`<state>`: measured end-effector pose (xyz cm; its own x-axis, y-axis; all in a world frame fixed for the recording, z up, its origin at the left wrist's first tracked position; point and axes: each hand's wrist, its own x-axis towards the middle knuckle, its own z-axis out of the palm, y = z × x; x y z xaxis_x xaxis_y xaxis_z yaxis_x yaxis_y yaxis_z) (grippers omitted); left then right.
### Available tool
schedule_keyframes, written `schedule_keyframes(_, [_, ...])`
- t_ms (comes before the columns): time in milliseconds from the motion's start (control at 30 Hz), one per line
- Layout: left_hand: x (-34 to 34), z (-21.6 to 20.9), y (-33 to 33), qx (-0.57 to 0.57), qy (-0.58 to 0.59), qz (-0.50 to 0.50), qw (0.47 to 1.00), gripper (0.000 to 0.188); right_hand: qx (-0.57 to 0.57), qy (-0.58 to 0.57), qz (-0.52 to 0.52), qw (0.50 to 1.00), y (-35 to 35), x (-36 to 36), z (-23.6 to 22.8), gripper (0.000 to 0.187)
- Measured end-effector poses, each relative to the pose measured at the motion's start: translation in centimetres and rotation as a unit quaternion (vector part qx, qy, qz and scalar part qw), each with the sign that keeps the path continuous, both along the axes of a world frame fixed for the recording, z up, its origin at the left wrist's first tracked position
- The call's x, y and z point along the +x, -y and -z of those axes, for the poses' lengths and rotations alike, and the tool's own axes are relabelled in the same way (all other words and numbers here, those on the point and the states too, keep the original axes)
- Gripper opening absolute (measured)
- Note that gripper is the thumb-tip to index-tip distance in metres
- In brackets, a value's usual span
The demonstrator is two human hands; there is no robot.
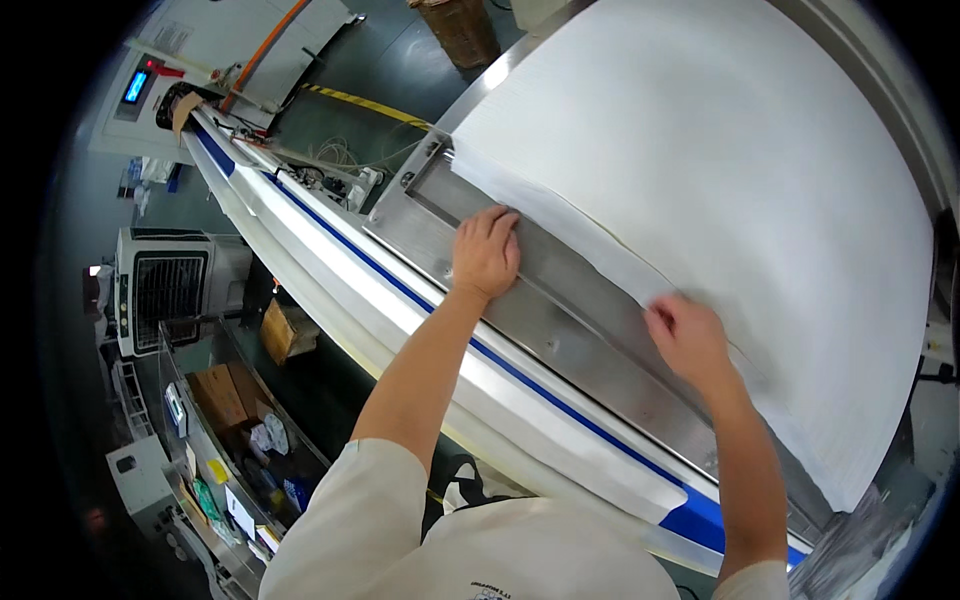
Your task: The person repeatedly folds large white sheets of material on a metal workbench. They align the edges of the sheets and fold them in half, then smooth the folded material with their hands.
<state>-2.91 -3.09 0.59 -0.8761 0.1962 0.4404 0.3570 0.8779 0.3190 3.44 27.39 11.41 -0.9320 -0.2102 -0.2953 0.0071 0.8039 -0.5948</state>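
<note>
A broad stack of thin white sheets (pixel 720 170) covers most of the metal table (pixel 560 345), its near edge uneven and slightly lifted. My left hand (pixel 487 252) rests on the bare metal strip in front of that edge, fingers laid down and slightly bent, with nothing visible in them. Further right, my right hand (pixel 692 338) is at the stack's near edge, fingers curled and thumb pressed in as if pinching the edge of the top sheet. The hand is a little blurred, and its palm side is hidden.
A long white rail with a blue stripe (pixel 400 285) runs between me and the table. Clear plastic film (pixel 860 545) bunches at the lower right. Leftward stand an air cooler (pixel 170 285), a cluttered bench (pixel 250 440) and a machine with a lit display (pixel 137 86). A brown bin (pixel 455 30) stands beyond.
</note>
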Motion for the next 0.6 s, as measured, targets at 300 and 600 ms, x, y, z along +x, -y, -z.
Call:
schedule_keyframes(300, [-0.8, 0.4, -0.4, 0.044, 0.022, -0.001, 0.999, 0.03, -0.121, -0.114, -0.046, 0.985, 15.8, -20.0, 4.2, 0.02])
schedule_keyframes(600, [-0.8, -0.5, -0.3, 0.055, 0.05, -0.007, 0.997, 0.032, -0.067, -0.131, -0.023, 0.989, 17.7, -22.9, 4.7, 0.017])
